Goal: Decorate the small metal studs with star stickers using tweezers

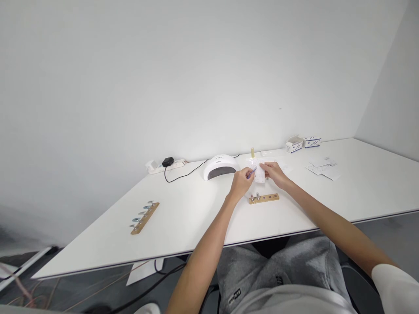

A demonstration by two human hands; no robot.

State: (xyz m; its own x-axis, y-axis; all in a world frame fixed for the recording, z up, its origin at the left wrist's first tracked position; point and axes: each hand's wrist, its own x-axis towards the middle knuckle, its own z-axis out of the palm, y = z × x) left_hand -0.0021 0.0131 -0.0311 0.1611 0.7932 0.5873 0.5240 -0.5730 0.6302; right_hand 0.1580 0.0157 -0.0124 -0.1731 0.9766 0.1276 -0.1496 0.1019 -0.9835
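My left hand is closed around slim purple tweezers, their tip over a sheet of small nail stickers. My right hand pinches that white sheet by its right side and holds it up above the table. Just below the hands lies a wooden nail-tip stand with a row of round spots. Two small clear-looking pieces stand at its left end. The sheet's fine print is too small to make out.
A white nail lamp stands left of my hands. At far left, another wooden stand carries several nail tips. A power strip with a black adapter lies at the back. Paper sheets and small boxes are at right.
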